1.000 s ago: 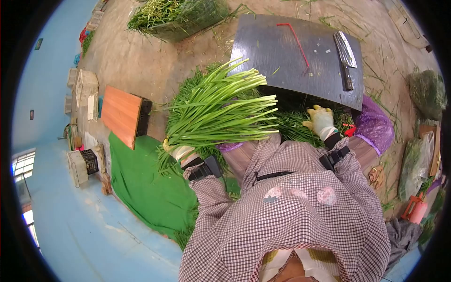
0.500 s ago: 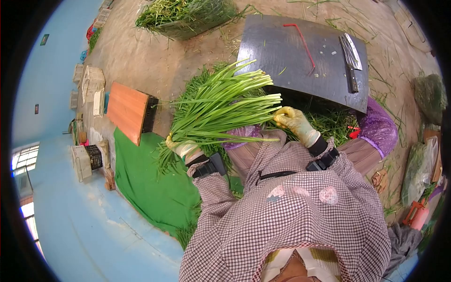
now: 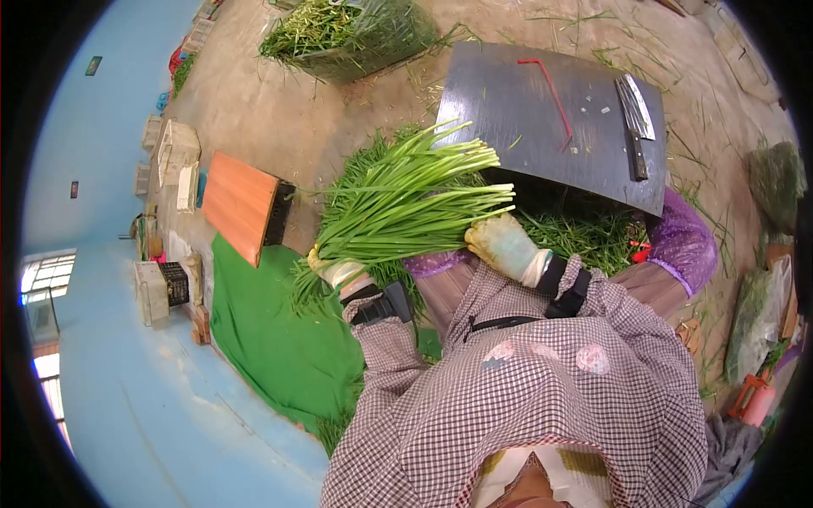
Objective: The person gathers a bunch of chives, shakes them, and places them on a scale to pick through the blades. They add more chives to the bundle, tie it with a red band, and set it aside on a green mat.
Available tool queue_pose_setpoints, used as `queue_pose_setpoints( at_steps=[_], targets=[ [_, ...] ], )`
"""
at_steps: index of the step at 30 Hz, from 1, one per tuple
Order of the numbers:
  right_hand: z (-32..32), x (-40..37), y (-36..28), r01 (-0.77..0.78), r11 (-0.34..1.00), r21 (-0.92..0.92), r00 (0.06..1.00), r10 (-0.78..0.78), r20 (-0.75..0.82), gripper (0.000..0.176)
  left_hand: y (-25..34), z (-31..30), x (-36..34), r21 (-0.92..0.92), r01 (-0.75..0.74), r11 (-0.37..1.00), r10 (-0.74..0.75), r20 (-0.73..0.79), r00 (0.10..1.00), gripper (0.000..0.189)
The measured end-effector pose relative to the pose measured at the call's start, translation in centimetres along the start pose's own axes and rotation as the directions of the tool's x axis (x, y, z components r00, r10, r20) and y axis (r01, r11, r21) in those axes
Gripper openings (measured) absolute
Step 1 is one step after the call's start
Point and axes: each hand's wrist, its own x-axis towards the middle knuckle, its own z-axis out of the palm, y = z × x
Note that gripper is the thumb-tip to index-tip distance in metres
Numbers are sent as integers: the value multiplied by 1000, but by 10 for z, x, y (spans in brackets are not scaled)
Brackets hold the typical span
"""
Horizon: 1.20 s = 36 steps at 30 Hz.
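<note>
A thick bunch of garlic chives [image 3: 406,203] lies across my lap, with its pale stem ends pointing right and its leafy ends to the left. My left hand [image 3: 340,273], in a stained light glove, is wrapped around the leafy end. Against the lower edge of the bunch, near the stem ends, is my gloved right hand [image 3: 506,245]. Its fingers are curled in at the stalks and partly hidden. More loose greens [image 3: 584,241] lie beneath, beside my knees.
A dark metal board [image 3: 525,110] ahead carries a cleaver [image 3: 635,127] and a red bent rod [image 3: 552,97]. A crate of greens [image 3: 364,42] stands farther off. An orange-topped stool [image 3: 241,203] and green cloth [image 3: 271,330] are at left.
My right hand has moved left and down from the stem tips to the lower edge of the bunch. A stalk that stuck out there no longer shows. My left hand keeps its hold.
</note>
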Motion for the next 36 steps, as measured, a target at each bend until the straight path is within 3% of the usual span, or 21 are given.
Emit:
queue_pose_setpoints(
  at_steps=[1, 3, 5, 7, 8, 11, 12, 13, 15, 17, 21, 23, 25, 27, 28, 31, 33, 35, 36],
  targets=[
    [-2, -3, 6, -3, 996, 84, 1000, 3, -11, 11, 1, -2, 1, -22, -7, 1000, 7, -9, 1000, 53],
    [-9, -21, 30, -128, 986, -105, 986, 138, 91, 8, 0, -6, 4, -70, -19, 997, 17, -28, 999, 54],
    [-17, -47, 48, -330, 942, 56, 941, 333, -55, 6, -1, -17, 11, -99, -23, 995, 27, 34, 999, 50],
    [-45, -50, 37, -357, 890, 283, 867, 429, -255, 8, -3, -39, 30, -128, -60, 990, 77, 134, 988, 44],
    [-60, -44, 28, -277, 905, 324, 833, 394, -388, 13, -5, -39, 25, -164, -22, 986, 44, 131, 990, 34],
    [-84, -8, 16, -177, 966, 190, 751, 258, -608, 15, -9, -16, 13, -138, -25, 990, 44, 136, 990, 29],
    [-84, 4, 20, -197, 970, 144, 764, 244, -597, 17, -10, -19, 19, -157, -29, 987, 56, 167, 984, 32],
    [-83, 18, 19, -178, 955, 238, 799, 281, -532, 23, -11, -22, 23, -173, -36, 984, 70, 193, 979, 35],
    [-62, 39, 22, -307, 946, 103, 931, 321, -176, 23, -8, -23, 27, -159, -48, 986, 76, 177, 981, 36],
    [-41, 63, 18, -266, 953, 145, 952, 283, -119, 32, -9, 17, -9, -106, -51, 993, 61, 89, 994, 34],
    [-20, 102, 14, -483, 801, 353, 868, 490, 78, 40, -6, 25, -17, -15, -176, 984, 177, 53, 983, 34],
    [-11, 112, 3, -508, 808, 298, 856, 513, 68, 36, -3, 26, -21, -74, -149, 986, 154, 74, 985, 35],
    [-11, 111, -21, -252, 840, 480, 926, 353, -132, 33, -4, 34, -27, -102, -140, 985, 148, 73, 986, 34],
    [-28, 105, -58, 79, 734, 674, 949, 151, -277, 25, -7, 39, -28, -108, -160, 981, 166, 43, 985, 33],
    [-46, 95, -76, 171, 668, 724, 955, 68, -288, 22, -6, 23, -15, -129, -114, 985, 133, 145, 980, 32],
    [-87, 65, -99, 341, 444, 829, 932, -273, -237, 17, -8, -12, 20, -97, -98, 990, 115, 194, 974, 32],
    [-80, 42, -79, 198, 472, 859, 887, -459, 48, 20, -10, -8, 12, -128, -80, 988, 95, 117, 989, 32],
    [-68, 9, -42, 37, 850, 526, 966, -165, 198, 15, -12, 1, 3, -173, -57, 983, 76, 104, 992, 33],
    [-72, 3, -30, 26, 866, 499, 999, -43, 22, 17, -12, 1, 1, -195, -40, 980, 66, 130, 989, 34]
  ],
)
